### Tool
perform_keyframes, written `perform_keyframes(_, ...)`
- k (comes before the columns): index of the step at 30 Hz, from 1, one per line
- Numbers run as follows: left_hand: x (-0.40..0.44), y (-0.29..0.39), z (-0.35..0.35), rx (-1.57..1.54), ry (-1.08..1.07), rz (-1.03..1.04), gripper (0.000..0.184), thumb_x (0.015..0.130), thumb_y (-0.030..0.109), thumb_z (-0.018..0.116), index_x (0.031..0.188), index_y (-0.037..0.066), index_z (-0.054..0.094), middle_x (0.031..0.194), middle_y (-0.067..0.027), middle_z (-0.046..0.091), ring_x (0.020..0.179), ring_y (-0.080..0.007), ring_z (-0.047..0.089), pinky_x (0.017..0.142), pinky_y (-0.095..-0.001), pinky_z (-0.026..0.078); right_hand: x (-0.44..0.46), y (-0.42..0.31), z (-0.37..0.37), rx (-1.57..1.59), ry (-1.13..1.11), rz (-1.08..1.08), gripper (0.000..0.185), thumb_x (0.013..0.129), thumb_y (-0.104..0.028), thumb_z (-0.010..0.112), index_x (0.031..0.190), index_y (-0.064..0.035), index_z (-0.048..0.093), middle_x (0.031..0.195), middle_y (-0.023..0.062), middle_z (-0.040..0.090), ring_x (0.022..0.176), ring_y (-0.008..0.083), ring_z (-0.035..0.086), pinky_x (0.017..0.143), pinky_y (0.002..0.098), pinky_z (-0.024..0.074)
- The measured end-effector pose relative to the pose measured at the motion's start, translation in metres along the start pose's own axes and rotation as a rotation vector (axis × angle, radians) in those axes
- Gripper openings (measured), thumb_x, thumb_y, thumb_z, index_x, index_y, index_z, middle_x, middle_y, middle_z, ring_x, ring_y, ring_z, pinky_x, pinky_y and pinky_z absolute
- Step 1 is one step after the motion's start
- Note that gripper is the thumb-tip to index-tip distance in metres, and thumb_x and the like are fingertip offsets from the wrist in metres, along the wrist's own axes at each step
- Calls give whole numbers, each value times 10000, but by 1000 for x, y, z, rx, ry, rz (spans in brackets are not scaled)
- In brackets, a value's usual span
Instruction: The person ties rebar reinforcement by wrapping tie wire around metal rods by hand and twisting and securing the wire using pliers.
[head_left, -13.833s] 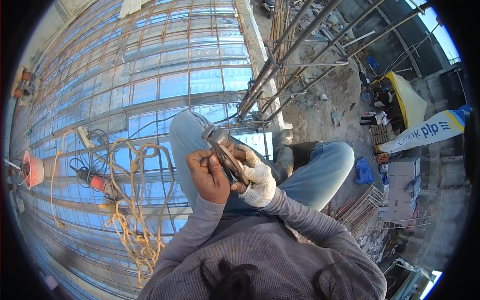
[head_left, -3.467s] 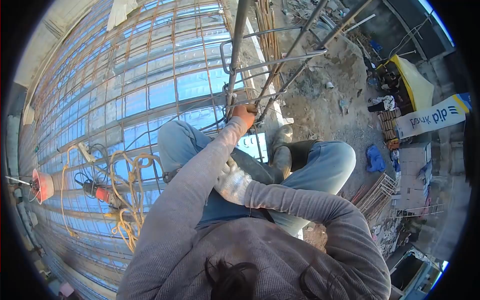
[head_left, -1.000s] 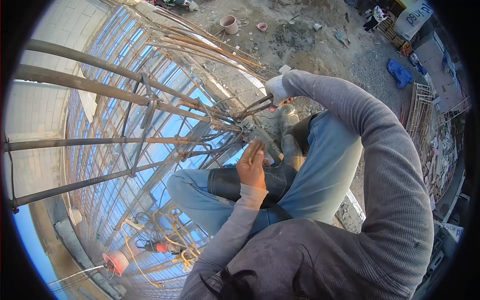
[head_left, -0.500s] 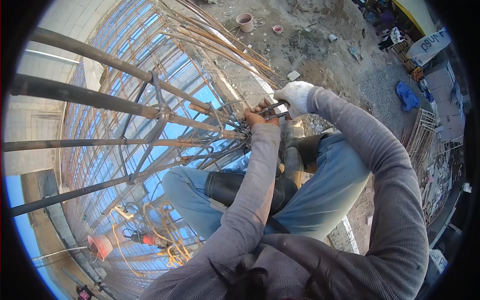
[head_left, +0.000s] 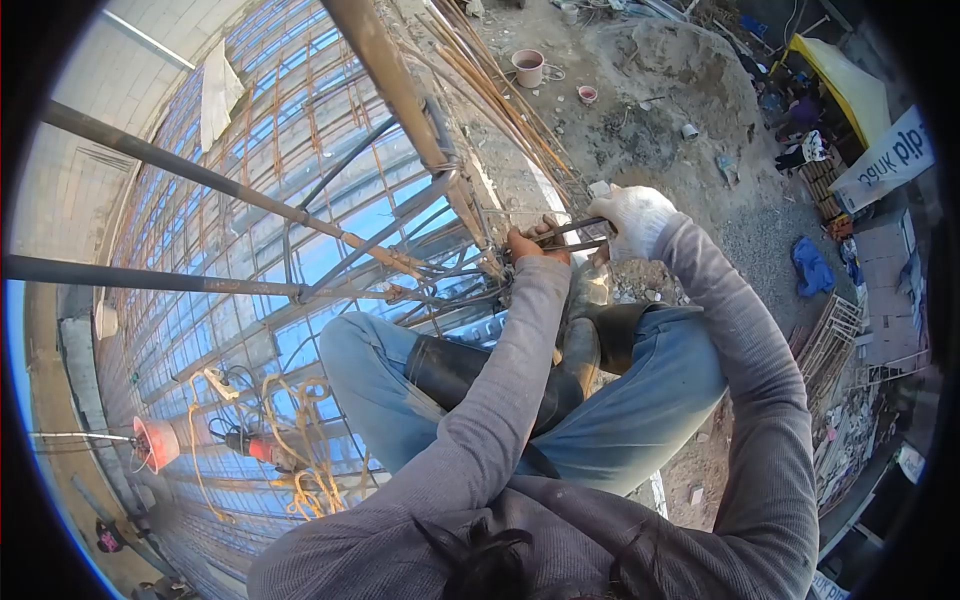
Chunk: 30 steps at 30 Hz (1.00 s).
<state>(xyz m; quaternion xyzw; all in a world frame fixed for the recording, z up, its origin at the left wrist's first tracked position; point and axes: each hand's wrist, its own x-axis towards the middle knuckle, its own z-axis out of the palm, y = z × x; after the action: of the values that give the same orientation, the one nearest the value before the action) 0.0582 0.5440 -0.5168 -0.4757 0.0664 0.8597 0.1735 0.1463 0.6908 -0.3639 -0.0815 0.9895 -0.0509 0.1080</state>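
My right hand (head_left: pixel 640 220), in a white knit glove, grips the two dark handles of pliers (head_left: pixel 580 228), which stand somewhat apart. Bare and curled closed, my left hand (head_left: pixel 536 242) is at the head end of the pliers, beside the rebar. What its fingers pinch is hidden. Just left of it, thick steel rebar (head_left: pixel 385 257) converges with bent stirrups and tie wire (head_left: pixel 455 285). The jaws of the pliers are covered by my left hand.
A rebar mesh (head_left: pixel 270 190) spreads over blue sheeting on the left. Among yellow rope (head_left: pixel 312 390) lies a red-and-black power tool (head_left: pixel 262 448). Long rusty bars (head_left: pixel 510 100) and a bucket (head_left: pixel 528 68) are at the top. My bent legs (head_left: pixel 640 400) are below my hands.
My view has shifted and turned, so the upright rebar appears at a different angle. Both hands sit slightly further right and lower in view; the right still grips the pliers.
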Motion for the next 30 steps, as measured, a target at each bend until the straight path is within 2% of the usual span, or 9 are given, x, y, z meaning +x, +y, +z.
perform_keyframes(5,21,8,-7,-142,-6,-70,398,1030,449,482,866,87,500,711,-52,556,631,-202,619,741,-489,645,7,-10,50,-515,496,-27,436,862,-289,694,1240,-79,636,1292,166,639,1362,353,492,1009,448,482)
perform_keyframes(9,-2,6,-20,-32,-70,-27,387,1013,467,535,1007,80,537,869,-38,591,815,-245,677,837,-569,602,34,11,37,-210,-12,88,257,875,-159,673,1123,-106,716,984,147,735,988,256,703,778,406,557)
perform_keyframes(11,-24,5,-25,308,-231,130,435,973,520,615,943,102,497,781,-39,606,849,-234,715,787,-396,611,34,19,35,545,-754,311,175,878,-177,671,1006,-95,757,740,97,716,650,203,690,583,369,545)
perform_keyframes(13,-5,1,-22,271,-258,124,420,976,479,613,1041,72,533,828,-53,639,809,-230,704,738,-363,595,31,26,43,747,-775,368,190,872,-226,678,934,-67,763,635,67,676,524,176,646,495,349,513)
perform_keyframes(17,-3,-2,1,119,264,134,240,962,264,516,970,29,562,788,-74,611,617,-189,571,597,-319,552,25,15,51,172,-436,128,252,818,-190,719,1030,-58,743,864,146,738,817,277,731,647,400,560)
perform_keyframes(19,-2,0,8,-170,278,3,252,961,262,516,798,74,474,690,-35,527,566,-165,525,575,-306,537,3,-3,50,-326,397,19,399,804,-205,721,1164,-37,686,1236,218,662,1185,351,629,833,462,543)
perform_keyframes(20,-6,1,13,-30,266,7,303,982,313,542,812,68,486,706,-34,544,573,-183,551,590,-322,545,3,-4,55,-319,398,22,399,804,-205,721,1164,-37,686,1236,218,662,1185,351,629,833,462,543)
perform_keyframes(23,13,1,-2,-40,38,54,227,981,262,566,961,36,554,744,-49,583,596,-198,590,588,-332,556,22,2,66,-418,270,99,362,893,-188,611,1214,-24,636,1390,221,564,1317,367,519,904,471,510)
perform_keyframes(30,-23,11,-26,340,-255,92,379,972,526,597,1060,159,559,1050,-11,700,1076,-258,674,962,-562,500,31,29,41,444,-690,115,206,795,-122,667,969,-50,753,796,129,727,787,259,719,722,430,568)
